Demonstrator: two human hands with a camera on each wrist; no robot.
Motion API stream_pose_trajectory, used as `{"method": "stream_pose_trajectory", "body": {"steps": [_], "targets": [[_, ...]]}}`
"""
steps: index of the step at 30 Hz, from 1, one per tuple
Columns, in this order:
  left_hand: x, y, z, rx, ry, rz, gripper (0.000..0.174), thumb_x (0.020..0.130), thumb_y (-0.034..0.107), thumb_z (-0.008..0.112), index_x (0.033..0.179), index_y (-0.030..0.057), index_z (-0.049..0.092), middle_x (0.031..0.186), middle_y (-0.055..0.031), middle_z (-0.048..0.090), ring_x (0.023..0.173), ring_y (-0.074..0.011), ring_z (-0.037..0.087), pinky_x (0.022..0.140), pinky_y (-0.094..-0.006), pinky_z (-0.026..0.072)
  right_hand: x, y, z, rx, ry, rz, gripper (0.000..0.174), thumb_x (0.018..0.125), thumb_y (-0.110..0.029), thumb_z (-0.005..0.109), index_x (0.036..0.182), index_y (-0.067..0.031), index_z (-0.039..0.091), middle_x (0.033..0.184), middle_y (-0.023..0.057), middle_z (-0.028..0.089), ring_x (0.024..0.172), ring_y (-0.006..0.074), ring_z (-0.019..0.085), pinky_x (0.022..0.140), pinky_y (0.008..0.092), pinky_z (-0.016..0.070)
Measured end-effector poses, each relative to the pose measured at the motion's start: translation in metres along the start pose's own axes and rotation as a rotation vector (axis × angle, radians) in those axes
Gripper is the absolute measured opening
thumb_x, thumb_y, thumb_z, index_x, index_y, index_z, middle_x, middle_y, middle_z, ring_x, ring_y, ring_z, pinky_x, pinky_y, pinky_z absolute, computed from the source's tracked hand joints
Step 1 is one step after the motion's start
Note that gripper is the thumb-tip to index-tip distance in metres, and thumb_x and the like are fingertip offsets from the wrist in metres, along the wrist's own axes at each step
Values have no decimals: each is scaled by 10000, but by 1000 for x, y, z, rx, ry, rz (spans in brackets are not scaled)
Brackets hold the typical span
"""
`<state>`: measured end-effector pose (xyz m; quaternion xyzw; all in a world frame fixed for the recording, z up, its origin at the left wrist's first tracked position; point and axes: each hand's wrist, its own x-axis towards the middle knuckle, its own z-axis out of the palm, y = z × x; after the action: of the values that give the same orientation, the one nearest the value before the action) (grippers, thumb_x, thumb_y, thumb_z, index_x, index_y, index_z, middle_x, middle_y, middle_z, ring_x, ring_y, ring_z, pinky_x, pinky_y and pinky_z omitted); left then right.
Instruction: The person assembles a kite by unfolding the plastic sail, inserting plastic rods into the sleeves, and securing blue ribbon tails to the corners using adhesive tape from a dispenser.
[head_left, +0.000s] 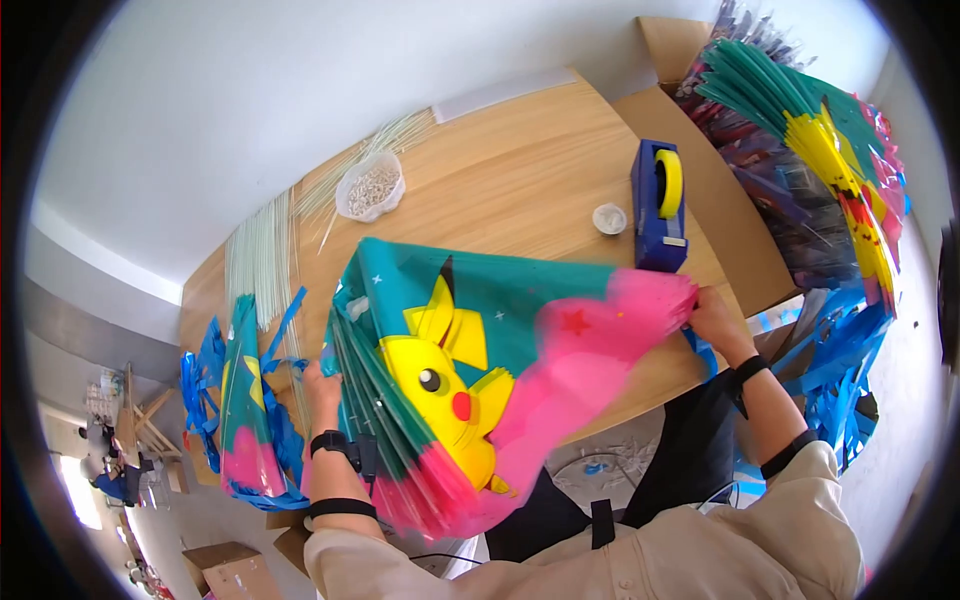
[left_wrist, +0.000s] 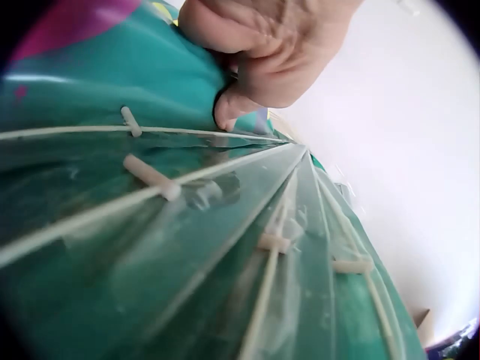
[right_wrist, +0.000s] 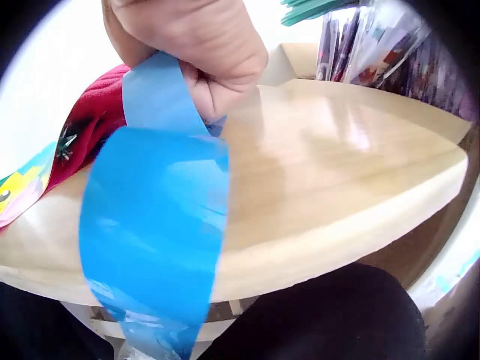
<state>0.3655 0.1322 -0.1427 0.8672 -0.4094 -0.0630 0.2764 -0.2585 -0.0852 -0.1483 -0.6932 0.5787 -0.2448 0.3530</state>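
Each grip had hold of the printed sheet [head_left: 450, 370], which hung slanting across the near edge of the table [head_left: 520, 150] and over the person's lap. The right grip [head_left: 714, 318] was curled tightly at its pink corner [head_left: 650, 300], with a blue ribbon [right_wrist: 157, 202] running out of the same fist and down past the table edge. The left grip [head_left: 322, 395] held the pleated side, close to where the pale ribs [left_wrist: 90, 217] drew together; some of its fingers were hidden.

The likeliest trouble was uneven tension. If the right side pulled harder than the left held, the pleats could slip and fan out, or the thin film could tear near the small crosspieces [left_wrist: 146, 172] that stood along the ribs. Too hard a squeeze on the left might bend a rib.

Loose ends were a second risk. The ribbon hung near the legs and could snag there. The tape dispenser [head_left: 655, 245] stood just beyond the pink corner, with a small cup [head_left: 609, 220] beside it, so a wide sweep might knock either. The bowl [head_left: 346, 205] of white bits, farther back, seemed safer.
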Motion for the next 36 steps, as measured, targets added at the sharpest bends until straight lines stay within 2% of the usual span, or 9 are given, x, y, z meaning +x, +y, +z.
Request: {"method": "stream_pose_trajectory", "body": {"steps": [4, 6, 8, 10, 12, 13, 16, 24, 36], "targets": [[-7, 21, -2, 238, 124, 19, 405, 669, -12, 736, 1052, -21, 606, 981, -221, 641, 932, -387, 610, 832, -440, 469, -14, -9, -22, -115, -4, 30, 199, 664, -29, 674, 846, 50, 669, 813, 228, 663, 759, 329, 653, 679, 374, 498], [-14, 64, -12, 542, 227, -59, 501, 694, 29, 749, 1161, 7, 569, 1125, -219, 589, 1068, -391, 553, 910, -447, 448, -29, -19, -38, -104, 12, 45, 214, 668, -29, 684, 875, 23, 689, 803, 159, 683, 753, 245, 657, 683, 344, 498], [-10, 83, -5, 556, 278, 68, 550, 716, 74, 759, 1221, 33, 545, 1199, -208, 540, 1142, -388, 501, 951, -453, 431, -47, -33, -44, 22, 41, 9, 220, 687, -11, 671, 903, 17, 693, 800, 115, 686, 752, 194, 650, 677, 316, 497], [-20, 140, 9, 152, -41, 238, 570, 719, 97, 765, 1237, 37, 536, 1238, -214, 528, 1181, -369, 487, 978, -451, 418, -66, -50, -41, 153, 68, -30, 229, 706, 6, 659, 931, 11, 697, 797, 71, 689, 751, 144, 643, 670, 287, 497], [-54, 201, 53, -63, -203, 449, 576, 725, 109, 763, 1250, 40, 536, 1255, -211, 536, 1212, -370, 475, 1018, -444, 394, -85, -70, -32, 780, 8, 0, 275, 749, 40, 614, 1012, 18, 688, 823, 25, 682, 763, 75, 619, 678, 231, 496], [-76, 236, 71, -182, -222, 678, 566, 748, 146, 753, 1260, 46, 534, 1308, -203, 521, 1250, -387, 450, 1056, -440, 365, -95, -78, -31, 779, 18, 6, 275, 749, 40, 614, 1012, 18, 688, 823, 25, 682, 763, 75, 619, 678, 231, 496], [-141, 317, 100, 126, -279, 781, 687, 842, 391, 659, 1420, 119, 406, 1507, -186, 317, 1393, -387, 280, 1101, -589, 234, -119, -91, -32, 893, -73, 99, 324, 770, 73, 570, 1072, 26, 677, 881, 36, 690, 769, 68, 625, 708, 203, 502], [-186, 316, 157, 271, -451, 874, 698, 894, 497, 544, 1495, 238, 301, 1572, -153, 178, 1448, -364, 152, 1103, -649, 107, -136, -60, -54, 932, -263, 97, 342, 775, 79, 559, 1097, 39, 669, 956, 64, 700, 839, 95, 641, 791, 228, 506], [-205, 318, 140, 236, -424, 793, 698, 917, 500, 504, 1474, 115, 331, 1536, -207, 233, 1436, -376, 180, 1117, -615, 118, -123, -77, -36, 923, -361, 56, 352, 784, 77, 565, 1118, 31, 665, 954, 61, 697, 859, 101, 635, 795, 242, 507]]}}
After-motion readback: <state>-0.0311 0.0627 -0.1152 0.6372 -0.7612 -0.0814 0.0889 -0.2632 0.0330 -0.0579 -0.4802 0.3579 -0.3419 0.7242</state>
